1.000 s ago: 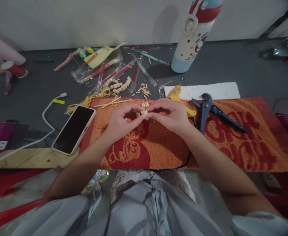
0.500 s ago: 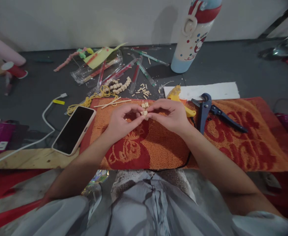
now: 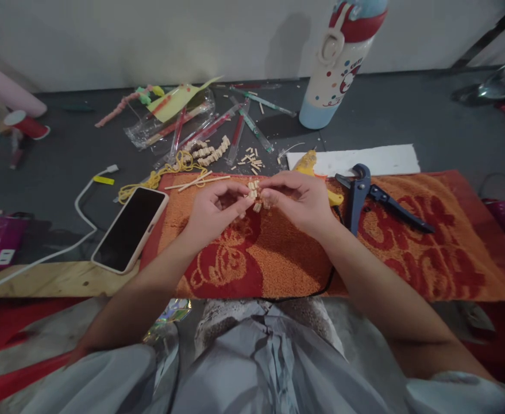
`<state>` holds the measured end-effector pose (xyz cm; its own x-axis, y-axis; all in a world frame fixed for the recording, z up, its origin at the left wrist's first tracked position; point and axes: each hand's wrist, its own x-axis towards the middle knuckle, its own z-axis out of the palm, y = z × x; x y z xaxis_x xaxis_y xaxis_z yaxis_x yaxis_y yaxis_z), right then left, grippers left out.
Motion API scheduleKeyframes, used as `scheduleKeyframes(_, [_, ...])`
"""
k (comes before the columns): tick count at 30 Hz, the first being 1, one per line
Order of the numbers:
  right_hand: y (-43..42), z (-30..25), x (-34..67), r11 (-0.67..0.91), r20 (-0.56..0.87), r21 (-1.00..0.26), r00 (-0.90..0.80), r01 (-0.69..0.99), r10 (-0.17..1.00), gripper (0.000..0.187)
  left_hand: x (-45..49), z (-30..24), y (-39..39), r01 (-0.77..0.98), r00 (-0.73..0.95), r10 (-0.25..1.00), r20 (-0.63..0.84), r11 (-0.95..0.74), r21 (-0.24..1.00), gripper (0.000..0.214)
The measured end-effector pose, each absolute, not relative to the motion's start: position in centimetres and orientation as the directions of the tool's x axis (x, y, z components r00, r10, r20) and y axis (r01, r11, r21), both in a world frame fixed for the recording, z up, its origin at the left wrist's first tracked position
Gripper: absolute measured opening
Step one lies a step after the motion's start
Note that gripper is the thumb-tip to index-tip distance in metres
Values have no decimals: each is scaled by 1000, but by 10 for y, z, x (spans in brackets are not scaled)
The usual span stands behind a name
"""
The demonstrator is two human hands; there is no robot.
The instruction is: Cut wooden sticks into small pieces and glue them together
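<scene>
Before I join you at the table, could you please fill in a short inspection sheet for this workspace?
Surface: dark table, orange-and-red towel along its near edge.
Job's things: small ridged wooden piece at the fingertips; yellow tool, apparently a glue gun, partly hidden; blue cutter on the towel.
Clutter: plastic wrappers, short stick offcuts, yellow cord, phone, bottle.
Left hand: pinching the piece.
Right hand: fingertips at the piece; grip unclear.
Cables: white cable left of the phone; black cord by the towel's near edge.
Surroundings: pale wall behind the table.
</scene>
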<state>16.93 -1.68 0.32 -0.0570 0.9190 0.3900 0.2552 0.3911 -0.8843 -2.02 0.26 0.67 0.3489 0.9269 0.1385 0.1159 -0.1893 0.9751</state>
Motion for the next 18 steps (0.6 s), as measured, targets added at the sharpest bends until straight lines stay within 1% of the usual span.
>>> scheduleKeyframes(3, [-17, 4, 170, 435, 439, -853, -54, 289, 897, 12, -21, 5, 5, 80, 360, 927, 104, -142, 987, 31])
scheduleKeyframes(6, [-18, 5, 169, 520, 522, -793, -87, 317, 849, 8, -21, 5, 5, 48, 387, 919, 80, -107, 993, 36])
scheduleKeyframes(10, [-18, 5, 168, 584, 574, -738, -142, 337, 807, 10, -20, 6, 3, 45, 412, 909, 65, -92, 995, 36])
scheduleKeyframes(13, [-18, 4, 168, 602, 582, -723, -172, 339, 795, 11, -19, 7, 1, 46, 389, 915, 109, -137, 989, 34])
scheduleKeyframes(18, [-20, 5, 165, 594, 578, -718, -166, 363, 799, 12, -20, 6, 0, 64, 281, 923, 263, -291, 955, 25])
